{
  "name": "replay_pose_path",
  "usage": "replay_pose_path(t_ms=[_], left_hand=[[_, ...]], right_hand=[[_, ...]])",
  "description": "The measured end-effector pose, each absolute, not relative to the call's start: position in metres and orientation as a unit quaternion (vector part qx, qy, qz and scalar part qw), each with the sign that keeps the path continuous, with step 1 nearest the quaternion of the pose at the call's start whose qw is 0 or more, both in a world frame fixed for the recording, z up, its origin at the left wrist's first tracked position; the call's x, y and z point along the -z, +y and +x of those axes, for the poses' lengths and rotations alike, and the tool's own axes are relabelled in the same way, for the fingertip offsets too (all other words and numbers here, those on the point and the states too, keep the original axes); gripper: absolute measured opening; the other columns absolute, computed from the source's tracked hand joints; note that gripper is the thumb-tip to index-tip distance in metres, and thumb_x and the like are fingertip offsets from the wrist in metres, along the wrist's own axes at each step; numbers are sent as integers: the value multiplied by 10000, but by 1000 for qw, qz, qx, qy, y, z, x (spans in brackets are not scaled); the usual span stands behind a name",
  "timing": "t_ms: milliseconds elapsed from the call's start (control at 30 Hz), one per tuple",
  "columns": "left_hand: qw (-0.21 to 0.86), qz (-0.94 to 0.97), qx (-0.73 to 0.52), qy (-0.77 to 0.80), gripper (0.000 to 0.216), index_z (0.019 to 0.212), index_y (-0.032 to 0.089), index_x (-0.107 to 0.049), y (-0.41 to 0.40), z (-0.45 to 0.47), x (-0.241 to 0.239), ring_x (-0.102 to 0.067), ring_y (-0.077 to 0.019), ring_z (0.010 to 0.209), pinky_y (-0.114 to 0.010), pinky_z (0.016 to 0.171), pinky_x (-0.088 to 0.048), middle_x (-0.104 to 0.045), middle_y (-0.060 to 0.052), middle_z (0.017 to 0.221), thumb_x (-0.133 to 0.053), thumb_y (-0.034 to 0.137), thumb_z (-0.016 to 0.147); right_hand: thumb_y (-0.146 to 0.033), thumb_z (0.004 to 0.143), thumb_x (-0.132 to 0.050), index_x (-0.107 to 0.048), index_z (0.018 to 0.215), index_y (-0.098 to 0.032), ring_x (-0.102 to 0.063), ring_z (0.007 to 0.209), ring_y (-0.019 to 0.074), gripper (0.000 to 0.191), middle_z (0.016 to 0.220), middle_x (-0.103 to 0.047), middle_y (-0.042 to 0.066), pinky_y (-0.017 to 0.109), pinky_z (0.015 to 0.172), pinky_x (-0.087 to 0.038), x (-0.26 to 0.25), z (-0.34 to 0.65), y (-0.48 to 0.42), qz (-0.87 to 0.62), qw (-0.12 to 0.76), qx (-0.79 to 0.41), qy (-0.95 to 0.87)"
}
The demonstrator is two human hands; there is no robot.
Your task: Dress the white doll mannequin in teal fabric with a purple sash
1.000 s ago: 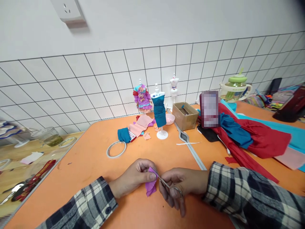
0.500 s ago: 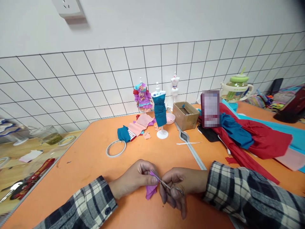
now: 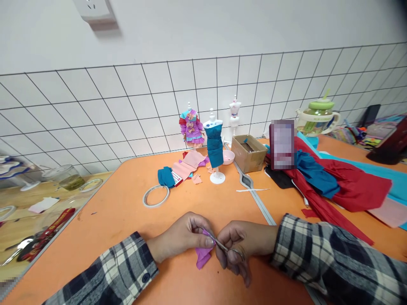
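Note:
My left hand [image 3: 187, 233] pinches a small piece of purple crepe paper [image 3: 202, 256] between thumb and fingers, low over the orange table. Part of the piece hangs below the thumb. From the right, my right hand [image 3: 235, 245] grips small metal scissors [image 3: 222, 246] by their handle loops. Their blades point up and left, lying against the purple piece at the left fingertips; how far they are into it is hidden. Beyond my hands stands a small white mannequin [image 3: 217, 178] wrapped in a dark teal strapless dress [image 3: 215, 146].
A tape roll [image 3: 155, 205], pink crepe paper [image 3: 186, 165] and a cardboard box [image 3: 249, 156] lie farther back. Two more mannequins stand by the wall, one in a ruffled purple dress [image 3: 191, 127]. At right are a phone [image 3: 282, 145], red crepe paper [image 3: 359, 184] and a teapot [image 3: 318, 116].
The scissor blades have come closer together, and the right fingers have curled in slightly. Both hands stay at nearly the same place; the whole view has shifted a little.

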State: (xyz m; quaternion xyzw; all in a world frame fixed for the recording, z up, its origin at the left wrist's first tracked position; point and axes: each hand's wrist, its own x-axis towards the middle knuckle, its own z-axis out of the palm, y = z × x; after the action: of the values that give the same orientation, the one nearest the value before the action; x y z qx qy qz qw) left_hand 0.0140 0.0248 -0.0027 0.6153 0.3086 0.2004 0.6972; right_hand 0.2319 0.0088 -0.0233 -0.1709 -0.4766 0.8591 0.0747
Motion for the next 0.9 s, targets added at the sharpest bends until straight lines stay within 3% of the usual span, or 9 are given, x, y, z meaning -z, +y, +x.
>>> replay_pose_path(t_ms=[200,367,567,733,900], left_hand=[[703,615,-178,308,347,699,114,-705,25,14,2,-571,-124,566,-231,556,-451,-658,-29,616,-838,432,658],[685,626,-173,330,363,678,113,-697,25,15,2,-540,-93,557,-203,552,-424,-658,-10,623,-857,435,624],[692,622,-164,326,365,688,111,-702,26,15,4,-558,-100,564,-208,556,-436,-676,-16,630,-857,435,620],[685,624,-149,346,362,684,108,-693,27,13,5,-568,-97,559,-204,559,-440,-682,-13,626,-867,416,605],[694,612,-142,351,388,676,114,-681,27,14,3,-574,-90,557,-201,560,-444,-696,-9,641,-882,429,568]], right_hand=[[-466,617,-848,-630,790,-96,-640,468,119,463,601,-618,-21,220,452,-577,25,231,8,-177,70,-858,-478],[-520,611,-838,-674,876,-81,-663,501,120,538,646,-642,-5,220,492,-590,26,231,9,-175,74,-867,-460],[-407,602,-869,-687,826,-90,-632,441,103,428,608,-649,-9,199,444,-569,26,231,8,-212,72,-849,-479],[-502,604,-845,-696,899,-86,-666,497,115,531,670,-668,10,201,489,-581,25,231,7,-192,74,-859,-468],[-424,577,-878,-660,773,-102,-624,436,95,435,594,-640,-19,202,460,-574,24,230,7,-209,73,-854,-471]])
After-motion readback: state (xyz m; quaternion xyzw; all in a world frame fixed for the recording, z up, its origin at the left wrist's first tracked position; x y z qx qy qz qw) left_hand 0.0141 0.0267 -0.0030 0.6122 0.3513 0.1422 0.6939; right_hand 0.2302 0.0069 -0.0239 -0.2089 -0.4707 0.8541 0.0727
